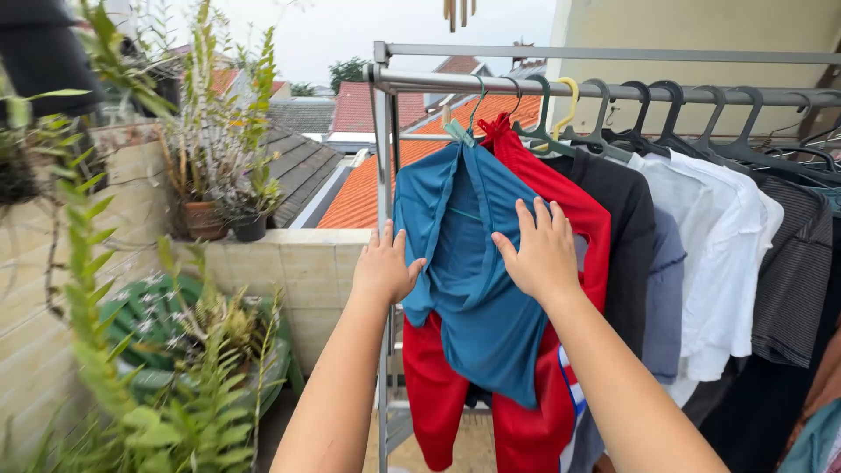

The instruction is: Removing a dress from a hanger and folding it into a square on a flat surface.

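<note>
2 hands are up at the clothes: the left hand and the right hand, both resting flat on 1 blue shirt. Behind it hangs 1 red garment. Further along the rack hang 1 black top, 1 grey-blue top, 1 white shirt and 1 striped top. About 9 hanger hooks show on the rail; 1 of them is a yellow hook. 2 plant pots stand on the wall, 1 terracotta and 1 dark.
</note>
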